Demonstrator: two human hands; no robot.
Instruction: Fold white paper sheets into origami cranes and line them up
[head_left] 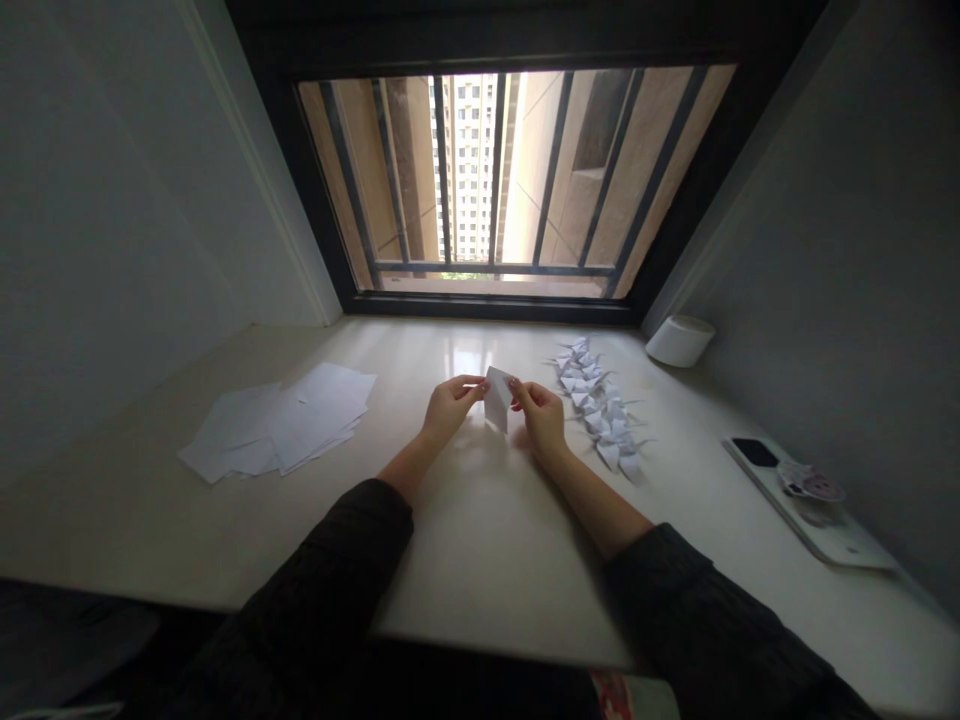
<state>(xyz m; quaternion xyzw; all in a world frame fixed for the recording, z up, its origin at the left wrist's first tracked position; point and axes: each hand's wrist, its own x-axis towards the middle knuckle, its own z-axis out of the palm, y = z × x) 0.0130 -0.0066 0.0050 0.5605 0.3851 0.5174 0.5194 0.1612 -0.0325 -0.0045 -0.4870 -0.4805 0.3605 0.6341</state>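
Note:
A small folded piece of white paper is held up over the middle of the sill, between both hands. My left hand pinches its left edge with thumb and fingertips. On the other side, my right hand grips the upper right edge between thumb and fingers. The lower end of the paper narrows and hangs free. To the right of my right hand lie several folded paper cranes, crowded together in a long cluster. Loose white paper sheets are spread in an overlapping pile to the left.
A pale window sill serves as the work surface, with its front edge near my body. At the right wall lie a white phone with a grip on its back and a white rounded object. A barred window stands behind.

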